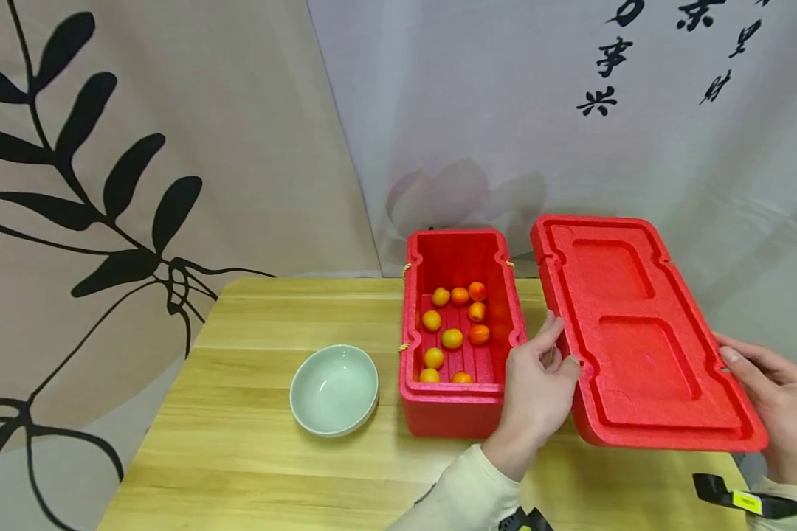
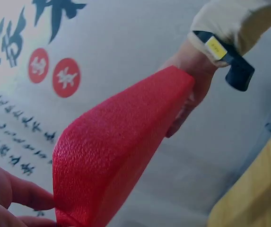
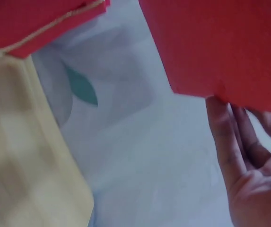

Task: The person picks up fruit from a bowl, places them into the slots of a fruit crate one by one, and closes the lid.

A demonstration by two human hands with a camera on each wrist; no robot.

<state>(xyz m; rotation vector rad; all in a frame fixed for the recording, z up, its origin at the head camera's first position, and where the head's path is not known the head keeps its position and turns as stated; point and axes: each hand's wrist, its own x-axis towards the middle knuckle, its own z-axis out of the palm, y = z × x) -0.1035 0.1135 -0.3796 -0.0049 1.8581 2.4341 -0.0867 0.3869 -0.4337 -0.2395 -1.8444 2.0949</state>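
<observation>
Between my two hands is a red foam lid point(image 1: 651, 332), held tilted beside the box, its recessed face showing in the head view. My left hand point(image 1: 538, 387) pinches the lid's left edge, close by the box's right wall. On the opposite edge my right hand point(image 1: 780, 402) grips it, thumb on top. In the left wrist view the lid's corner point(image 2: 107, 142) rises past the left fingers. The right wrist view has right fingers point(image 3: 225, 137) at the lid's edge. The red foam box point(image 1: 452, 420) stands uncovered, with several small yellow and orange fruits point(image 1: 452, 338) on its floor.
Left of the box a pale green bowl point(image 1: 334, 391) stands on the wooden table point(image 1: 252, 442). Gold cord point(image 1: 404, 346) shows on the box's sides. Behind the table hangs a printed cloth point(image 1: 272, 147). The lid reaches over the table's right side.
</observation>
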